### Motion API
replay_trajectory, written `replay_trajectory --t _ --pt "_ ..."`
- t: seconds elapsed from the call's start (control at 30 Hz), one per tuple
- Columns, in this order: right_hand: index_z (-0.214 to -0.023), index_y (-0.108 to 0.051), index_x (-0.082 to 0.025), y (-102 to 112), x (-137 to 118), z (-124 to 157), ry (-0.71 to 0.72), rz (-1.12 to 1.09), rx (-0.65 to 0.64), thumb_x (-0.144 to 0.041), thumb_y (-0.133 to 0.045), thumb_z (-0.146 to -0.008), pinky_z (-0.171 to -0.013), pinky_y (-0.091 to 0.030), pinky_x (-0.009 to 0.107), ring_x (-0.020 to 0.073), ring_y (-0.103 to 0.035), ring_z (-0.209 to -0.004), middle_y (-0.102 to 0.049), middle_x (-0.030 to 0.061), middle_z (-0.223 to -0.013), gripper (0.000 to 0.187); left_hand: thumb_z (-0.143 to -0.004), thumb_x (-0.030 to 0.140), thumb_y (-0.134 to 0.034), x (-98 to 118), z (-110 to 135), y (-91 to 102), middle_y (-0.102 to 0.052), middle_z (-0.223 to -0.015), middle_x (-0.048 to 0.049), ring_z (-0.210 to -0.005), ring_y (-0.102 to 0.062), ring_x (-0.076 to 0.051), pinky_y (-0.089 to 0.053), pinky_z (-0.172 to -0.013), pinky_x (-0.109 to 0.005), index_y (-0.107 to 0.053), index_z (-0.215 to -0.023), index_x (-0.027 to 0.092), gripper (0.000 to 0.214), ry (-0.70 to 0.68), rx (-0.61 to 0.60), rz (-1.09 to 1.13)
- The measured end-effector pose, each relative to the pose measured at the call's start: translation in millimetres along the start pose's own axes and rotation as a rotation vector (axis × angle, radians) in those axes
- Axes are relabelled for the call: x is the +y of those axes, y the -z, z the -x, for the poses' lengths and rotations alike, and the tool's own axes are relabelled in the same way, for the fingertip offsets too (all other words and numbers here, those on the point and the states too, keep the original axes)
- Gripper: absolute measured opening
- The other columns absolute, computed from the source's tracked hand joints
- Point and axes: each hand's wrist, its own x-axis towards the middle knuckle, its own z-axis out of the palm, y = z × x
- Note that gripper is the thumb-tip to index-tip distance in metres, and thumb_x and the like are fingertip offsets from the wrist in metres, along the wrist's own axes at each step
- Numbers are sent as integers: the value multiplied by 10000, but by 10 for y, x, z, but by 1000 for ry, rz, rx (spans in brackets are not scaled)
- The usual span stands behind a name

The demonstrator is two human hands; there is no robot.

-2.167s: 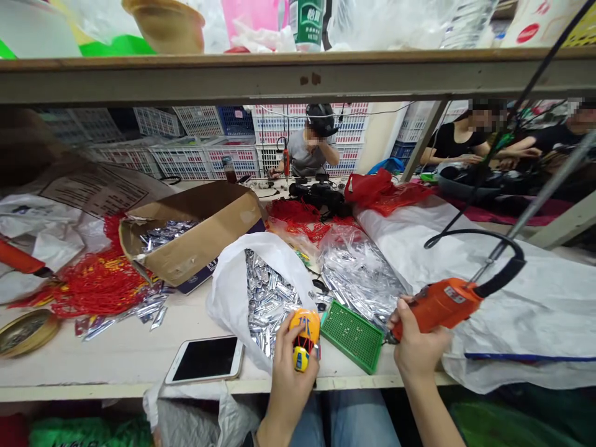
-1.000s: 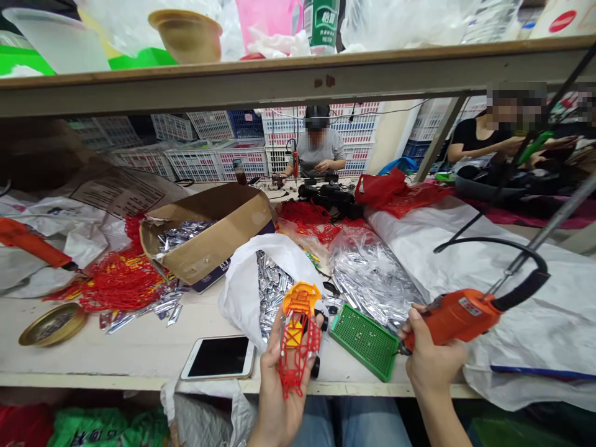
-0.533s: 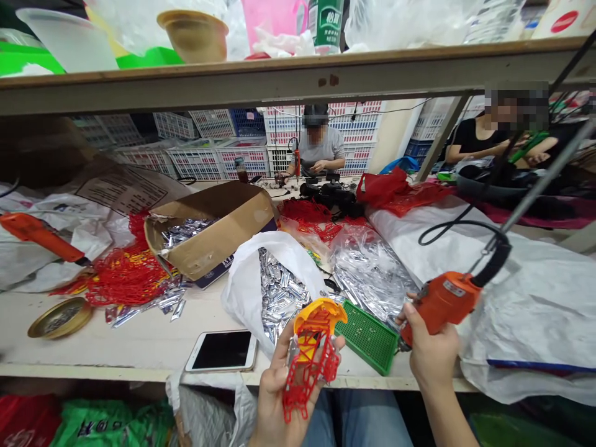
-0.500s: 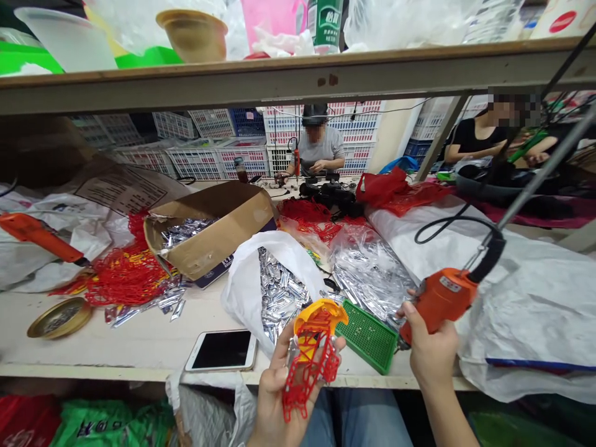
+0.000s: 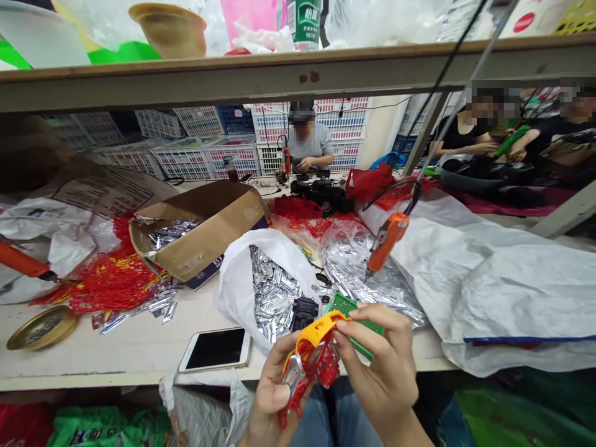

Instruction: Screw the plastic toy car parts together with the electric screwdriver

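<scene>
My left hand (image 5: 272,391) is closed around a red and yellow plastic toy frame (image 5: 321,332), which has silver pieces on its side and is held above my lap at the table's front edge. The fingers of my right hand (image 5: 384,360) pinch the rim of its yellow end. Partly behind my right fingers lies a green perforated tray (image 5: 347,304). An orange electric screwdriver (image 5: 388,242) hangs tilted from a cord, apart from my hands. Just beyond the frame sits a black plastic part (image 5: 305,312), beside silver pieces in an open white bag (image 5: 230,279).
To the left lie a white phone (image 5: 216,349), a brass-coloured bowl (image 5: 69,320), red plastic parts (image 5: 116,279) and a second orange screwdriver (image 5: 23,261). A cardboard box (image 5: 218,233) stands behind. White sacking (image 5: 488,267) covers the right side. A shelf (image 5: 233,81) crosses overhead; people sit beyond.
My right hand has let go of the electric screwdriver, which now hangs farther back, and has moved left onto the toy frame. My left hand has tilted the frame. The black part has come into view.
</scene>
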Motion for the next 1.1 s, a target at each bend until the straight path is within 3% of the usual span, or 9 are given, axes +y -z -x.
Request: replay_trajectory --t 0.13,0.37,0.5,0.6,0.67,0.8,0.9,1.0,1.1 --pt "-1025 -676 -164 -22 -51 -25 -6 33 -38 -61 -676 -895 -925 -481 368 192 -563 -983 -580 48 -986 166 -686 396 -824 15 -3 64 -745 -1238 -10 -1293 -594 -341 -442 -1125 -471 -763 -1191 356 510 -16 -7 -112" --pt "-1067 -670 -178 -31 -104 -4 -7 69 -36 -50 -636 -923 -908 -476 360 191 -545 -960 -566 43 -964 196 -667 495 -864 120 -32 -5 -630 -1358 7 -1296 -568 -298 -489 -1043 -333 -727 -1229 386 589 -121 -43 -410" --pt "-1011 -664 -177 4 -86 -32 40 56 -40 -56 -626 -923 -864 -500 366 203 -534 -957 -545 43 -915 154 -831 599 -732 147 -10 -1 -582 -1419 -11 -1305 -557 -269 -470 -1075 -343 -493 -1482 442 711 -173 -64 -650" --pt "-984 -663 -191 53 -69 -70 83 65 -42 -41 -612 -912 -829 -519 365 193 -533 -927 -522 36 -903 173 -963 450 -624 186 -33 -43 -592 -1374 -33 -1249 -569 -218 -492 -1014 -280 -528 -1459 417 506 -341 -163 -972" --pt "-974 -666 -203 83 -64 -92 98 64 -46 -10 -625 -885 -825 -524 360 182 -525 -910 -511 24 -894 216 -1012 373 -557 207 -69 -90 -601 -1299 -31 -1138 -606 -173 -518 -915 -224 -550 -1431 406 421 -432 -226 -1067" --pt "-958 -671 -199 106 -70 -102 75 18 -20 57 -610 -849 -824 -517 356 172 -526 -904 -509 15 -881 285 -1058 319 -448 192 -111 -178 -591 -1234 -34 -1122 -602 -140 -514 -927 -203 -515 -1449 367 400 -564 -271 -1135" --pt "-959 -677 -198 110 -77 -101 46 -32 0 57 -583 -867 -825 -510 358 166 -528 -896 -501 15 -890 286 -1057 305 -442 149 -82 -280 -553 -1375 -57 -1286 -550 -181 -474 -1068 -296 -530 -1426 348 381 -618 -226 -1143" --pt "-934 -675 -200 123 -85 -131 64 -48 -4 11 -559 -910 -823 -495 363 174 -514 -905 -490 21 -896 242 -999 512 -515 119 -34 -457 -481 -1537 -75 -1403 -490 -286 -440 -1138 -430 -584 -1306 319 369 -529 -130 -993" --pt "-940 -680 -212 135 -105 -180 94 -39 -30 -40 -560 -942 -825 -471 360 183 -499 -930 -479 25 -904 210 -886 665 -543 112 -32 -614 -578 -1484 -69 -1266 -628 -283 -518 -1058 -427 -528 -1320 354 534 -431 -138 -758"
